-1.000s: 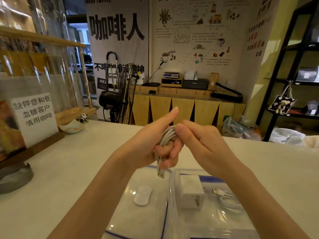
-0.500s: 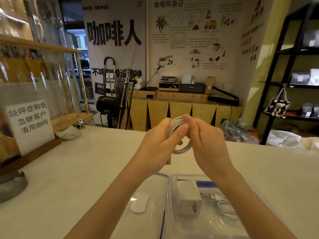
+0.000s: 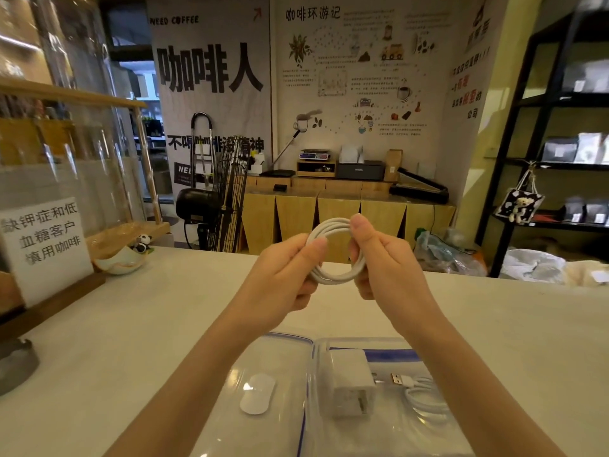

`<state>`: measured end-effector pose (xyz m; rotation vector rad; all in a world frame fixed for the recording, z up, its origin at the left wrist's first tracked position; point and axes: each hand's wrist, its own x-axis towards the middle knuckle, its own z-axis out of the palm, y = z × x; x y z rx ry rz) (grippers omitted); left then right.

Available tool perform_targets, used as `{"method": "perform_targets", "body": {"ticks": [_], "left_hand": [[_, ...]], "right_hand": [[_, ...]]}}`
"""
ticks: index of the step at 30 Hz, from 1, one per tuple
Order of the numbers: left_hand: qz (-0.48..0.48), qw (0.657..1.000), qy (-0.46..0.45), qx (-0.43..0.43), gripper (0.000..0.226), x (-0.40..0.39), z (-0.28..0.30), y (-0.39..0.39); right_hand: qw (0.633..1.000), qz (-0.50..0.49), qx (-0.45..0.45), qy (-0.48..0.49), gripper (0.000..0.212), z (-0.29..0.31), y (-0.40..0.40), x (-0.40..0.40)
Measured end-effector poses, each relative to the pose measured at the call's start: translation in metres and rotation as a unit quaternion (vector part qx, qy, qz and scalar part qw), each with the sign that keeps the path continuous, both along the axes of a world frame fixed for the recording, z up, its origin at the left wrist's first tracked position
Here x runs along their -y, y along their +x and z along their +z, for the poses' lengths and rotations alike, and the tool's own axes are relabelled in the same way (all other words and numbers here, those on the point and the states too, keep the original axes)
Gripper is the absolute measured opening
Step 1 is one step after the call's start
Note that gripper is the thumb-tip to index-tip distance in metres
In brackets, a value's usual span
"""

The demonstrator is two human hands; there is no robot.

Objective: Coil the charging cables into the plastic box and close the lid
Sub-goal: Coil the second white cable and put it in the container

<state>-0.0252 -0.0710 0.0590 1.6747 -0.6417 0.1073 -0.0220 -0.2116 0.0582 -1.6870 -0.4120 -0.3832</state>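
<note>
Two hands raised above the worktop (image 3: 99, 341), each grip closed on one side of a white cable coil (image 3: 336, 250): left hand (image 3: 286, 275) pinching the left arc between thumb and fingers, right hand (image 3: 382, 258) clamping the right arc with thumb on top. Held well above the clear plastic box (image 3: 369, 344), which already carries a white charger block (image 3: 352, 380) and a second coiled cable (image 3: 425, 397) with its USB plug showing. Lid (image 3: 263, 357) lying flat just left of the box, a white oval pad at its middle. Likely risks: loops springing apart once either grip loosens, since nothing ties the coil; a loose turn draping over the box rim and blocking the lid from seating; crowding against the charger block for lack of free floor. Readable writing: "NEED COFFEE" and large "咖啡人" on the banner (image 3: 211, 70), "咖啡环游记" heading the wall poster (image 3: 356, 70), and a counter sign (image 3: 46, 239) reading "缺钾症和低血糖客户慎用咖啡". Smaller print too blurred to read.
</note>
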Motion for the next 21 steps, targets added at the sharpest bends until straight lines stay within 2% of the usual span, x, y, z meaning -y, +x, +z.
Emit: {"method": "perform_targets", "body": {"ticks": [2, 3, 5, 6, 7, 9, 10, 11, 12, 13, 16, 21], "left_hand": [[0.034, 0.999, 0.039, 0.010, 0.026, -0.003, 0.001, 0.001], [0.077, 0.992, 0.091, 0.041, 0.027, -0.004, 0.000, 0.002], [0.159, 0.953, 0.228, 0.121, 0.032, -0.005, -0.004, 0.004], [0.185, 0.930, 0.286, 0.139, 0.034, -0.005, -0.006, 0.004], [0.202, 0.912, 0.328, 0.141, 0.035, -0.004, -0.009, 0.006], [0.211, 0.897, 0.369, 0.125, 0.035, -0.002, -0.013, 0.009], [0.206, 0.898, 0.370, 0.119, 0.035, -0.002, -0.014, 0.010], [0.194, 0.905, 0.361, 0.113, 0.035, -0.001, -0.016, 0.012], [0.175, 0.916, 0.346, 0.105, 0.035, -0.001, -0.017, 0.013], [0.150, 0.927, 0.330, 0.092, 0.035, 0.000, -0.017, 0.012], [0.076, 0.958, 0.276, 0.021, 0.033, 0.005, -0.016, 0.009], [0.005, 0.984, 0.169, -0.054, 0.035, 0.001, -0.011, 0.009]], "right_hand": [[0.999, -0.005, 0.010, -0.031, 0.043, 0.002, -0.001, -0.001], [0.991, -0.060, 0.044, -0.108, 0.042, 0.002, 0.000, 0.001], [0.925, -0.193, 0.116, -0.305, 0.037, 0.002, 0.000, 0.008], [0.903, -0.220, 0.125, -0.346, 0.033, 0.004, -0.002, 0.011], [0.908, -0.210, 0.113, -0.345, 0.030, 0.005, -0.003, 0.014], [0.970, -0.096, 0.017, -0.223, 0.031, 0.015, -0.008, 0.016], [0.989, -0.010, -0.057, -0.136, 0.031, 0.022, -0.012, 0.016], [0.986, 0.069, -0.127, -0.082, 0.031, 0.027, -0.015, 0.017], [0.975, 0.128, -0.167, -0.068, 0.029, 0.030, -0.019, 0.017], [0.969, 0.160, -0.163, -0.097, 0.026, 0.029, -0.020, 0.017], [0.970, 0.118, -0.059, -0.204, 0.016, 0.021, -0.018, 0.015], [0.980, 0.020, 0.064, -0.188, 0.012, 0.008, -0.005, 0.013]]}}
